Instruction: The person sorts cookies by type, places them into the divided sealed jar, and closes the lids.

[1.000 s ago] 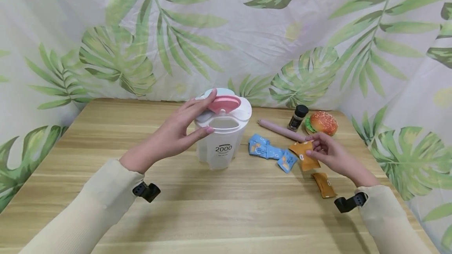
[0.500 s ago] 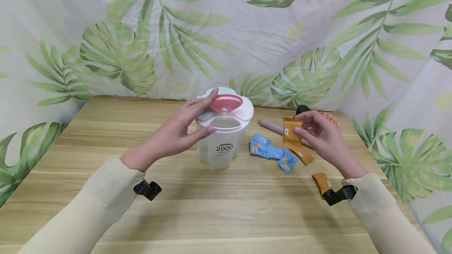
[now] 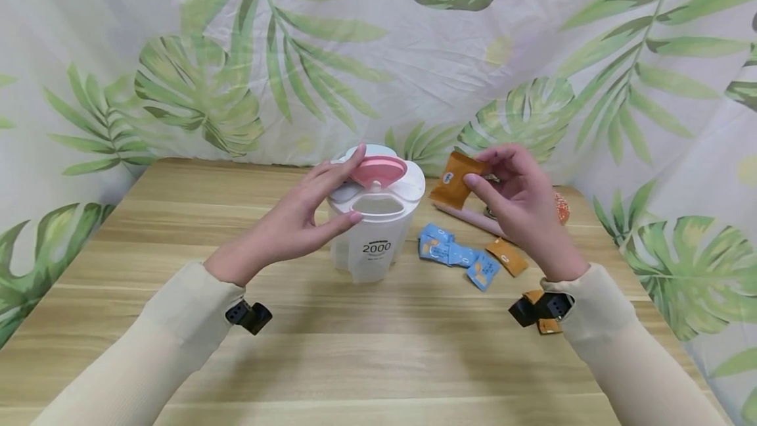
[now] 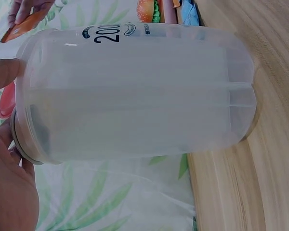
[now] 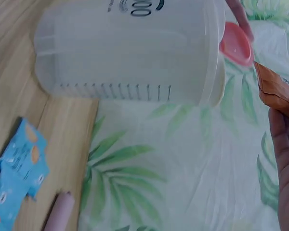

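Note:
A translucent storage container [image 3: 375, 252] marked 2000 stands upright on the table, its pink flap [image 3: 380, 171] raised above an opening in the white lid. My left hand [image 3: 290, 229] holds the top, thumb at the front rim and index finger against the flap. The left wrist view shows other fingers at the lid's edge. Above the table, to the right of the container, my right hand [image 3: 517, 206] pinches an orange packet [image 3: 454, 183] between thumb and fingers. In the right wrist view this packet [image 5: 274, 89] is level with the lid and apart from it.
Several blue packets [image 3: 436, 243] lie right of the container, with an orange packet [image 3: 507, 257] beside them. Another orange packet [image 3: 550, 326] is partly hidden under my right wrist. Behind are a mauve stick [image 3: 473, 219] and a toy burger [image 4: 147, 10], mostly covered in the head view.
My right hand has lifted the orange packet off the table and carried it up and left toward the container. Another orange packet shows where it lay. My left hand has stayed in place.

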Demonstrator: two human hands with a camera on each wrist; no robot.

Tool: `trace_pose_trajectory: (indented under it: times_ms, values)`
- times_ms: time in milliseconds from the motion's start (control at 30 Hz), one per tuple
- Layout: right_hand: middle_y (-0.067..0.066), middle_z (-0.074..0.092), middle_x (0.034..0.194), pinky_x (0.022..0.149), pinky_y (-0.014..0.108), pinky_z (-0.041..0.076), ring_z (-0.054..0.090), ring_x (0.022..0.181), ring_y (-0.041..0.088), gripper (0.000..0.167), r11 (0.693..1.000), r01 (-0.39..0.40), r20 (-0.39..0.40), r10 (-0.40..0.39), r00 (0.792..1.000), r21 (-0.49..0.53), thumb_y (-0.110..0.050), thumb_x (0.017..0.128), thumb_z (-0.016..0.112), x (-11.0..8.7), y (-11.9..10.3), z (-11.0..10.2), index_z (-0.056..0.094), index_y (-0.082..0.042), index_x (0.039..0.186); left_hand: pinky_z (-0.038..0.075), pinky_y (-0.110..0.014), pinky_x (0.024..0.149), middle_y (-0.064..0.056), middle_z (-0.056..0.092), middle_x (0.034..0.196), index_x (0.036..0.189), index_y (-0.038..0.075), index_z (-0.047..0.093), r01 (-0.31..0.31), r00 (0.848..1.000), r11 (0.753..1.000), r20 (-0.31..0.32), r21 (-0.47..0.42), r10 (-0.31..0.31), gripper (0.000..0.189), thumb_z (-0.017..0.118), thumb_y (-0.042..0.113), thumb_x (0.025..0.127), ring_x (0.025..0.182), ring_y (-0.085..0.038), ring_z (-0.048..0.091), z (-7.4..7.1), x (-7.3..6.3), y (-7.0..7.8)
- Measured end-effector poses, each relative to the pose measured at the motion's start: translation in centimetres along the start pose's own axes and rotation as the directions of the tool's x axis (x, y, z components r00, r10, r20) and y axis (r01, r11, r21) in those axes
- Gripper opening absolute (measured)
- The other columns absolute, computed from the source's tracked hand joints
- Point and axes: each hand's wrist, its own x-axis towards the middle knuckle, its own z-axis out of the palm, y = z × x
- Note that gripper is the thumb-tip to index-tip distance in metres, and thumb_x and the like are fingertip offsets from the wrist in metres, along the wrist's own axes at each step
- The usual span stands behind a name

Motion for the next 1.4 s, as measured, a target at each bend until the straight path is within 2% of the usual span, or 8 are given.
trace_pose_trajectory:
  times_ms: [200,333,433,600,767,900,1100,1400]
  values:
    - [-0.008,0.065,0.113,0.083,0.02,0.064,0.069,0.097,0.005,0.025,0.994,0.107,0.066,-0.108,0.992,0.011,0.018,0.092,0.066,1.2,-0.9,2.6,0.054,0.02,0.114,0.044,-0.05,0.116,-0.008,0.062,0.146,0.167,0.017,0.028,0.005,1.0,1.0,-0.001,-0.014,-0.005,0.088,0.077,0.011,0.094,0.138,-0.025,0.049,0.0,0.0,0.0]
    - [0.01,0.067,0.109,0.084,0.022,0.065,0.07,0.099,0.003,0.026,0.987,0.157,0.112,-0.152,0.982,-0.032,0.022,0.089,0.067,1.9,-1.2,4.5,0.055,0.016,0.111,0.045,-0.051,0.116,-0.009,0.059,0.148,0.167,0.019,0.027,0.024,1.0,0.999,0.01,-0.027,-0.024,0.088,0.076,0.012,0.095,0.14,-0.025,0.047,0.0,0.0,0.1]
    - [0.023,0.067,0.106,0.085,0.024,0.065,0.073,0.099,0.011,0.026,0.974,0.212,0.165,-0.198,0.966,-0.076,0.018,0.089,0.07,2.1,-1.1,5.5,0.056,0.013,0.111,0.046,-0.052,0.115,-0.01,0.056,0.149,0.168,0.021,0.025,0.038,0.999,0.999,0.019,-0.033,-0.037,0.088,0.075,0.012,0.096,0.14,-0.025,0.046,0.0,0.0,0.1]
    - [0.02,0.068,0.105,0.087,0.028,0.066,0.074,0.099,0.028,0.026,0.94,0.301,0.279,-0.249,0.927,-0.159,0.012,0.088,0.075,2.0,-0.5,6.5,0.06,0.009,0.11,0.047,-0.051,0.114,-0.01,0.056,0.149,0.168,0.02,0.025,0.03,0.999,0.999,0.019,-0.039,-0.029,0.087,0.075,0.012,0.097,0.14,-0.024,0.046,0.0,0.0,0.2]
    - [0.011,0.07,0.107,0.087,0.025,0.065,0.073,0.098,0.019,0.022,0.919,0.323,0.391,-0.218,0.894,-0.226,0.004,0.092,0.076,1.6,-0.3,6.5,0.065,0.001,0.111,0.046,-0.049,0.115,-0.009,0.058,0.148,0.168,0.019,0.026,0.014,1.0,0.999,0.011,-0.047,-0.014,0.087,0.074,0.011,0.096,0.141,-0.024,0.046,0.0,0.1,0.2]
    - [0.006,0.07,0.106,0.085,0.023,0.062,0.069,0.095,0.012,0.016,0.919,0.307,0.435,-0.177,0.883,-0.248,0.0,0.095,0.074,1.5,-0.4,6.6,0.067,-0.004,0.108,0.046,-0.049,0.114,-0.008,0.058,0.148,0.168,0.019,0.026,0.013,1.0,0.999,0.005,-0.048,-0.013,0.087,0.075,0.011,0.096,0.14,-0.024,0.046,0.1,0.0,0.1]
    - [0.004,0.069,0.106,0.083,0.022,0.061,0.066,0.095,0.01,0.009,0.927,0.28,0.459,-0.143,0.877,-0.247,-0.002,0.097,0.073,1.4,-0.3,6.8,0.069,-0.006,0.104,0.045,-0.049,0.113,-0.008,0.058,0.149,0.167,0.019,0.026,0.015,1.0,0.999,0.0,-0.043,-0.015,0.086,0.075,0.012,0.096,0.141,-0.025,0.046,0.2,-0.3,0.0]
    - [0.007,0.068,0.111,0.084,0.025,0.06,0.066,0.098,0.015,0.006,0.906,0.337,0.459,-0.193,0.867,-0.255,-0.002,0.098,0.071,1.4,-0.1,6.7,0.074,-0.004,0.102,0.046,-0.049,0.112,-0.007,0.059,0.148,0.168,0.02,0.026,0.012,1.0,0.999,0.002,-0.034,-0.012,0.087,0.075,0.012,0.096,0.139,-0.025,0.046,0.1,-0.1,0.1]
